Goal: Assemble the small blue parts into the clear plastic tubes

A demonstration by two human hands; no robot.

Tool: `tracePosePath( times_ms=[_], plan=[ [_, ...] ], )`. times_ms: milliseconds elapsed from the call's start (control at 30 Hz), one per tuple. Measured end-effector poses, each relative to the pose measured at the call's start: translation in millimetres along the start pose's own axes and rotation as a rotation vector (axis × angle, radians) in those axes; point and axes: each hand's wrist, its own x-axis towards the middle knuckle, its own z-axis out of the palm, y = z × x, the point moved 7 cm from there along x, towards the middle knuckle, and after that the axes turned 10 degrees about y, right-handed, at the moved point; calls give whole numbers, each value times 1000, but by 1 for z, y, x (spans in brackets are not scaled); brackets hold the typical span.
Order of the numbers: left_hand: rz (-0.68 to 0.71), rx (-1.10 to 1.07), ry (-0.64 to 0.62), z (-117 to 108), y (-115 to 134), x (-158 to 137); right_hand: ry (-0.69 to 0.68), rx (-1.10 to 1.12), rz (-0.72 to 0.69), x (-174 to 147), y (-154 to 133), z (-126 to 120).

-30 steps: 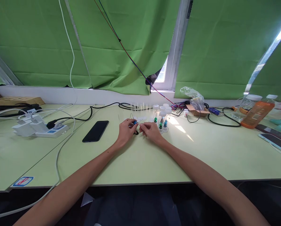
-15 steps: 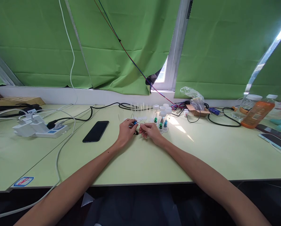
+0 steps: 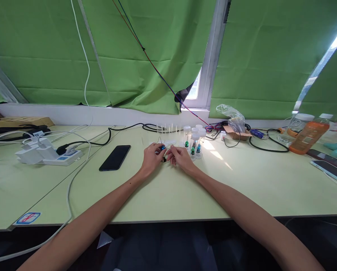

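My left hand (image 3: 151,156) is closed in a pinch on a small blue part (image 3: 163,147) with thin dark wire standing up from it. Close beside it, my right hand (image 3: 181,156) has thumb and forefinger pressed together; what they hold is too small to make out. A small black piece (image 3: 164,159) shows on the table between the hands. Just right of my right hand stand several clear vials with white caps (image 3: 195,136), holding green and blue parts. Behind the hands, several thin pale sticks (image 3: 172,130) stand upright.
A black phone (image 3: 114,158) lies left of my hands, and a white power strip (image 3: 61,158) with chargers sits farther left. Toward the back right are a cardboard box (image 3: 237,133) and black cables. An orange bottle (image 3: 309,135) leans at far right near another phone (image 3: 330,171).
The fingertips have drawn slightly apart, my right hand's fingers shifting a little upward. The thin pale piece seen between them before no longer shows clearly.
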Motion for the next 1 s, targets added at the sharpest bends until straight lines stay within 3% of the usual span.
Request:
tracePosePath(
  times_ms=[300,700,1000],
  plan=[
    [4,21,-2,-1,3,-1,-23,1,36,1,4,2],
    [33,22,4,-2,5,-1,-118,179,236,-4,11,6],
    [33,0,-2,-1,5,-1,-165,416,541,-7,22,9]
  ],
)
